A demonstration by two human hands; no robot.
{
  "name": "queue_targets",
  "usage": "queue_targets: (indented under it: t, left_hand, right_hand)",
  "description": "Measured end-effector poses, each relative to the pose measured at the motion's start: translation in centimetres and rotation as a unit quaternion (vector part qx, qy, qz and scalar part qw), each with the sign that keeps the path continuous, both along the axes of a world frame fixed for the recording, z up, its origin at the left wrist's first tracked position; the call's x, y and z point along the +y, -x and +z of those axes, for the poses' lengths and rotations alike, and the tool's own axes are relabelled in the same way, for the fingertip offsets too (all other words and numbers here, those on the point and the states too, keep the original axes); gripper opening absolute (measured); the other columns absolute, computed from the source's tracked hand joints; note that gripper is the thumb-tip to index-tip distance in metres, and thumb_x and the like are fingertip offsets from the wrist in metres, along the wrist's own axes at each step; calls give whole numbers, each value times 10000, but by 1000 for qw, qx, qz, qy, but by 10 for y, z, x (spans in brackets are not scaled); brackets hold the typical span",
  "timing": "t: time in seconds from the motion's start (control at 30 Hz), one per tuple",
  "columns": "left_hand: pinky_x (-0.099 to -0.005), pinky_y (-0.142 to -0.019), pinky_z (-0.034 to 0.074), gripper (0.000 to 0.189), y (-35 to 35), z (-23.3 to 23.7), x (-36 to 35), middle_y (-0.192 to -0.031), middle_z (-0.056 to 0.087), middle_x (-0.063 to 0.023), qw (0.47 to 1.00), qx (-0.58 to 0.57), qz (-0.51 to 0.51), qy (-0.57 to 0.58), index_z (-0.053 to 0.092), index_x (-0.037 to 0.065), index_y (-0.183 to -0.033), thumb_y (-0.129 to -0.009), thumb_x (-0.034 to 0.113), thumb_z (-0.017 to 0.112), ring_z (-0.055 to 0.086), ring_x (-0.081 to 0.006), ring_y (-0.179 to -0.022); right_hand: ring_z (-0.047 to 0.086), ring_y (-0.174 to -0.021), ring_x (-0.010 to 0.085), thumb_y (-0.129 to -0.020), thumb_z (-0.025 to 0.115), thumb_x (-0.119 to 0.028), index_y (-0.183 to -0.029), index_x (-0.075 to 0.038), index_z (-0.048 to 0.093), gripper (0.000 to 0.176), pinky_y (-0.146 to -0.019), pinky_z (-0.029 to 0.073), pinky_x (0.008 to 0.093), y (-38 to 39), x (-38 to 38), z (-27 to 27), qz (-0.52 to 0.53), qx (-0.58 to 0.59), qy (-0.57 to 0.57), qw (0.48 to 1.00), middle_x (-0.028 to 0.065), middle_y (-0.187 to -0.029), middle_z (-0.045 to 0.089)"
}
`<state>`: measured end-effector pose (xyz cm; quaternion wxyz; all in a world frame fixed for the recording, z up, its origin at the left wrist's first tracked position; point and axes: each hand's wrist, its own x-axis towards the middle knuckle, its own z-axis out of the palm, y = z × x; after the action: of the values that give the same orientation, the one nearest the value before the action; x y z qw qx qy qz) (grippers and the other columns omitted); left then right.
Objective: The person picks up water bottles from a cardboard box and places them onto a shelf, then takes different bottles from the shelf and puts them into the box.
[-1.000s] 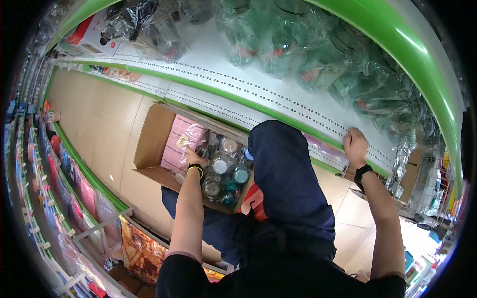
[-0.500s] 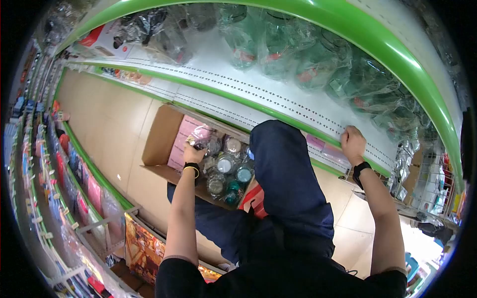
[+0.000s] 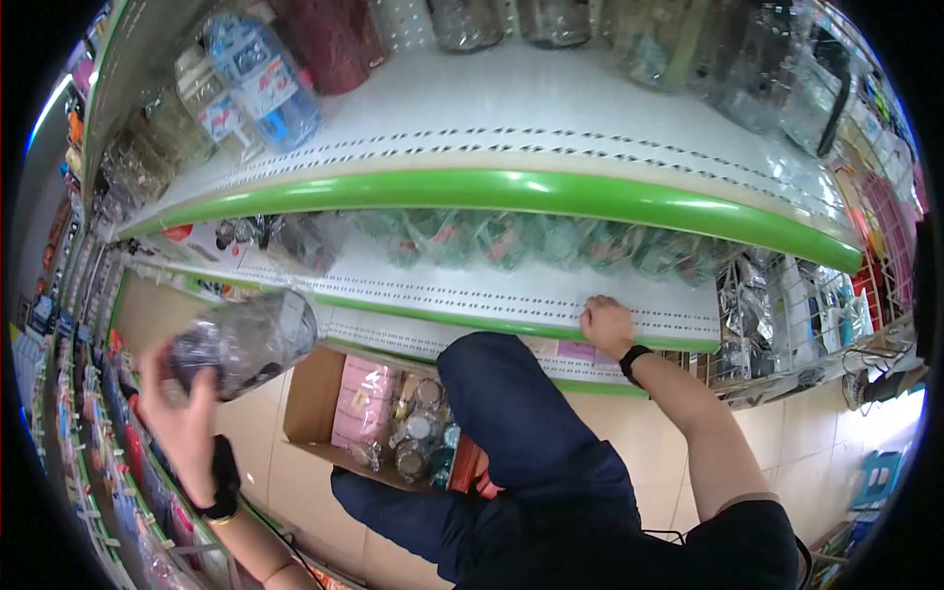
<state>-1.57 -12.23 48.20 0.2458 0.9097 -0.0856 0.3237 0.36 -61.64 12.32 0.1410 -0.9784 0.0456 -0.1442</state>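
My left hand (image 3: 187,408) is closed round the dark-capped end of a clear, plastic-wrapped bottle (image 3: 264,339), lifted above the floor and tilted on its side. Motion smears that hand a little. On the lower shelf (image 3: 462,301) rests my right hand (image 3: 608,326), its fingers curled in near the green front edge, with nothing visible in them. An opened cardboard box (image 3: 313,398) stands on the floor before my knees. Inside it are several wrapped bottles (image 3: 419,427) and a pink printed packet (image 3: 360,403).
Above, a green-edged shelf (image 3: 531,192) carries wrapped bottles and jars, including a blue one (image 3: 258,79). Green wrapped bottles (image 3: 501,239) line the shelf below. A wire basket (image 3: 787,334) hangs right; goods racks (image 3: 88,433) stand left. A blue stool (image 3: 878,477) is far right.
My left hand has come up out of the box with the bottle and moved left. The view has tilted up, showing the upper shelf. My right hand stays on the lower shelf.
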Motion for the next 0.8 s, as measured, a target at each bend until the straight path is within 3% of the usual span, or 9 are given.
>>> queue_targets:
  t: [0.07, 0.13, 0.2, 0.27, 0.33, 0.47, 0.53, 0.67, 0.8]
  left_hand:
    - [-325, -1005, 351, 477, 10, 43, -13, -1230, 537, -150, 996, -80, -28, 6, 481, -59, -1249, -792, 41, 579, 502, -221, -1132]
    - [-305, -982, 359, 446, 8, 72, -34, -1254, 520, -143, 980, -140, -122, 77, 464, -77, -1270, -877, 116, 550, 494, -188, -1127]
    - [-284, -935, 396, 428, 4, 97, -74, -1211, 551, -131, 969, -208, -100, 95, 476, -80, -1264, -895, 125, 542, 531, -168, -1065]
    - [-262, -882, 430, 418, -6, 112, -144, -1143, 593, -103, 957, -218, -158, 111, 506, -79, -1242, -889, 136, 568, 566, -150, -991]
    - [-295, -873, 451, 383, -19, 117, -212, -1065, 639, -113, 934, -290, -201, 58, 595, -38, -1154, -829, 161, 632, 598, -166, -959]
    - [-349, -749, 496, 471, -78, 126, -277, -886, 664, -167, 889, -402, -195, -100, 656, -15, -1024, -716, 334, 729, 641, -285, -823]
    - [-358, -798, 485, 473, -100, 130, -306, -976, 660, -182, 915, -350, -157, -125, 646, 1, -1066, -762, 360, 691, 638, -319, -862]
    - [-384, -762, 488, 483, -149, 145, -346, -882, 672, -171, 901, -368, -144, -177, 668, 5, -993, -788, 440, 622, 638, -330, -834]
    - [-421, -702, 500, 512, -174, 152, -372, -757, 672, -155, 926, -287, -141, -202, 693, 33, -937, -803, 510, 565, 651, -335, -760]
  right_hand:
    - [608, -777, 302, -764, 516, -203, -763, -44, 600, 179, -679, 504, 429, 3, 1, 2, 2, -22, -9, 1000, 129, -808, 617]
    - [612, -772, 298, -767, 520, -220, -741, -54, 603, 188, -665, 510, 422, 4, 2, 7, 7, -18, -15, 1000, 123, -807, 623]
    - [616, -783, 298, -767, 526, -237, -737, -55, 609, 202, -669, 510, 426, 5, 2, 6, 0, -17, -14, 1000, 122, -814, 627]
    - [602, -760, 311, -755, 528, -196, -735, -48, 593, 163, -657, 501, 433, 6, 1, 5, 9, -30, -27, 999, 127, -785, 613]
    - [604, -757, 312, -754, 528, -199, -737, -48, 596, 167, -654, 503, 436, 6, 1, 5, 9, -38, -24, 999, 126, -787, 616]
    - [609, -747, 314, -752, 530, -202, -739, -45, 602, 173, -644, 510, 437, 7, 1, 5, 11, -43, -29, 999, 128, -788, 624]
    - [623, -779, 289, -763, 533, -254, -775, -55, 620, 217, -655, 515, 422, 7, 0, 5, 19, -37, -25, 999, 113, -807, 632]
    - [627, -786, 284, -763, 531, -244, -767, -47, 617, 215, -648, 523, 426, 6, -2, 2, 21, -20, -25, 999, 116, -815, 637]
    - [630, -796, 283, -770, 524, -246, -770, -43, 617, 223, -660, 525, 429, 6, -2, 7, 24, -20, -30, 999, 117, -827, 640]
